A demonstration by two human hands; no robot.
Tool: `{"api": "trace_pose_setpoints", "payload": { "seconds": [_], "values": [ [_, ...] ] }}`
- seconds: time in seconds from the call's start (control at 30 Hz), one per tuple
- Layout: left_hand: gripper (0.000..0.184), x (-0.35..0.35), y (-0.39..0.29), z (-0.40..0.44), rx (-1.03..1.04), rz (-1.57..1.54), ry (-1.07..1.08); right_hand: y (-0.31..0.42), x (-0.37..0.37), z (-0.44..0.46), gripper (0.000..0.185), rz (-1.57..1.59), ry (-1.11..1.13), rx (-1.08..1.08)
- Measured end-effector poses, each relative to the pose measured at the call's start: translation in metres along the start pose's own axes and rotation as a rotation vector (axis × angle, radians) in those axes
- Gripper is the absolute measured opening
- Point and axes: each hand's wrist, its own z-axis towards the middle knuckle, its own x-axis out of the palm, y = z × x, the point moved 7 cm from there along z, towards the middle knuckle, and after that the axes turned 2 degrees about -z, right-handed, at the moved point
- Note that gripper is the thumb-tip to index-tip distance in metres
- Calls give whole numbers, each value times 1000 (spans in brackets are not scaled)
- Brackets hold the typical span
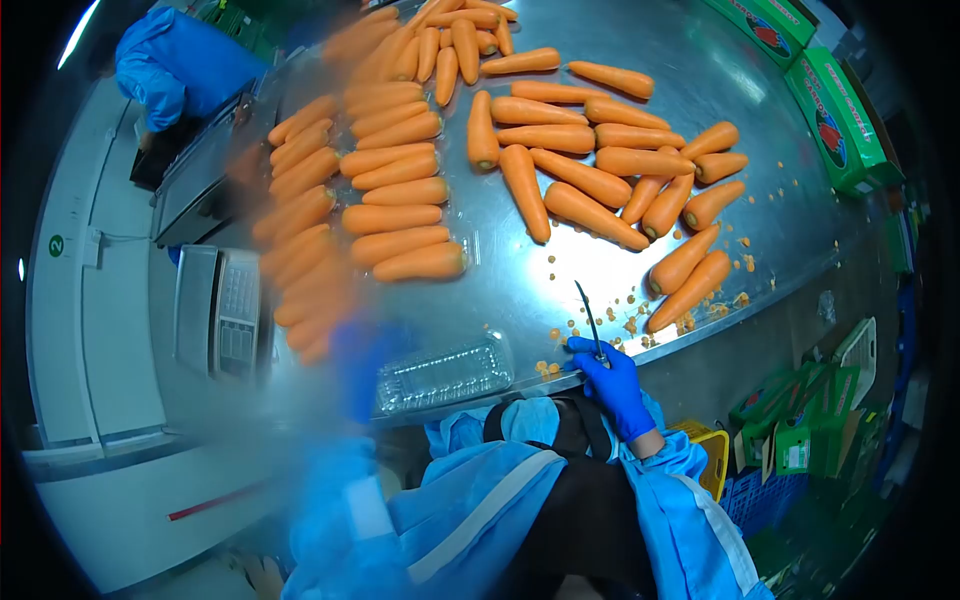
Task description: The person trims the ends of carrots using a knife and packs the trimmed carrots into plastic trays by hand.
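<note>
My right hand (615,385), in a blue glove, is closed around a small knife (590,315) at the front edge of the metal table (520,300). The blade points up and away from me. My left hand (362,365), also gloved in blue, is a smear beside a clear plastic tray (445,374); its fingers cannot be made out. Rows of carrots (402,218) lie side by side on the left, some at the far left blurred. Loose carrots (590,180) are scattered over the middle and right. Cut carrot ends (630,318) lie near the knife.
Green carrot boxes (840,120) stand along the table's far right. A weighing scale (235,315) is on the left, with a person in blue (185,65) beyond it. Below on the right are a yellow crate (712,455), a blue crate (755,500) and folded green cartons (805,430).
</note>
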Motion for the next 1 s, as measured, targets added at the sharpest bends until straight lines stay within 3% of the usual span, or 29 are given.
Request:
{"api": "trace_pose_setpoints", "payload": {
  "seconds": [0.1,0.17,0.23,0.3,0.7,0.9,1.0],
  "values": [
    [89,-41,4,22,33,420,68,-11,-3,6,28,-3,-15,19],
    [103,-42,55,12,-222,437,210,-11,-1,9,27,-10,-14,27],
    [111,-37,92,1,-290,488,249,-2,2,6,27,-22,-15,48],
    [114,-32,106,-3,-172,572,181,0,2,6,27,3,-63,82],
    [114,-28,128,31,-118,517,171,1,5,8,23,42,-96,113],
    [114,-24,149,67,-125,494,118,6,8,6,24,53,-85,131],
    [114,-18,160,87,-219,450,206,6,9,6,24,55,-86,134]
  ]
}}
